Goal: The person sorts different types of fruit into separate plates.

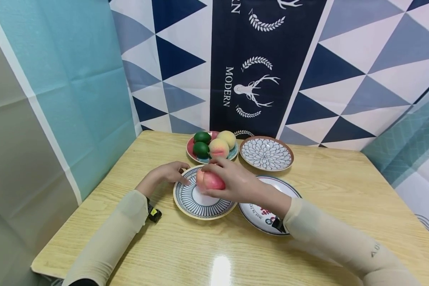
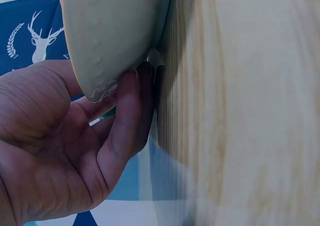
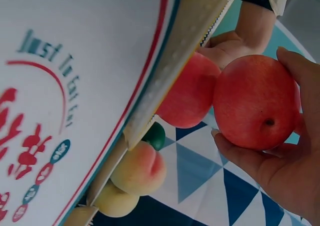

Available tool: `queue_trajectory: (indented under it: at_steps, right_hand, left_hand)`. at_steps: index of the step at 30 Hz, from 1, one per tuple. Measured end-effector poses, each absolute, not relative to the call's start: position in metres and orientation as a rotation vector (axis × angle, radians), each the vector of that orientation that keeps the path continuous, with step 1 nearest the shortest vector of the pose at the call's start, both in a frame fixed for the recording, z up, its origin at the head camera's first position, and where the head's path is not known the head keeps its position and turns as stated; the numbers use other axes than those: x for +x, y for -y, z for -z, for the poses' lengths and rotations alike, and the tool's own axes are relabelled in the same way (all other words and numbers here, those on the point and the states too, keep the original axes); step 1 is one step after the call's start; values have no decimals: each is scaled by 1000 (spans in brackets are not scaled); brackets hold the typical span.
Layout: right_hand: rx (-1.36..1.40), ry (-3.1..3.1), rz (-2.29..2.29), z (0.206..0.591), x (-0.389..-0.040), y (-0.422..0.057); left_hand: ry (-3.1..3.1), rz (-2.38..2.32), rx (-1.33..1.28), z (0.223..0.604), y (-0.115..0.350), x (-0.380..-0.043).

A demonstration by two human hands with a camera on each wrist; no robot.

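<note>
My right hand [image 1: 237,180] grips a red apple [image 3: 257,103] with thumb and fingers on opposite sides, over a yellow-rimmed plate [image 1: 205,212] with dark radiating stripes. Just beyond it, a second red apple [image 3: 187,93] shows at that plate; the two look close together, and whether they touch I cannot tell. At the plate's left edge, my left hand [image 1: 171,172] pinches the rim. The left wrist view shows its fingers [image 2: 125,116] bent under the plate's pale outer side [image 2: 115,31], with the thumb partly hidden behind the rim.
Behind, a small plate [image 1: 190,147] bears two green fruits [image 1: 201,150] and two yellow peaches [image 1: 219,147]. A brown-rimmed petal-patterned plate [image 1: 266,154] stands to its right. Under my right forearm lies a white plate with printed lettering [image 3: 100,61]. A patterned cloth [image 1: 186,71] hangs behind the wooden table [image 1: 178,254].
</note>
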State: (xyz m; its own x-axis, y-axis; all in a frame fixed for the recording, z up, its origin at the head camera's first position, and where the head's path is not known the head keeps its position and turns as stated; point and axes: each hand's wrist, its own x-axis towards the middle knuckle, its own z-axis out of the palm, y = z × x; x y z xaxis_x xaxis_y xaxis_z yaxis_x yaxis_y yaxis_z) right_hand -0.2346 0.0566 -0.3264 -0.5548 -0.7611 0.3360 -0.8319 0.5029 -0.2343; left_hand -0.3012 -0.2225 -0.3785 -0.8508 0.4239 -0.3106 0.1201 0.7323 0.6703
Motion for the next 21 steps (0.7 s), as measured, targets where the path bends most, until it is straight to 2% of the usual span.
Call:
queue_trajectory:
  at_steps: [21]
  right_hand:
    - [1345, 2683, -486, 333, -225, -72]
  left_hand:
    - [-2458, -949, 401, 376, 222, -298]
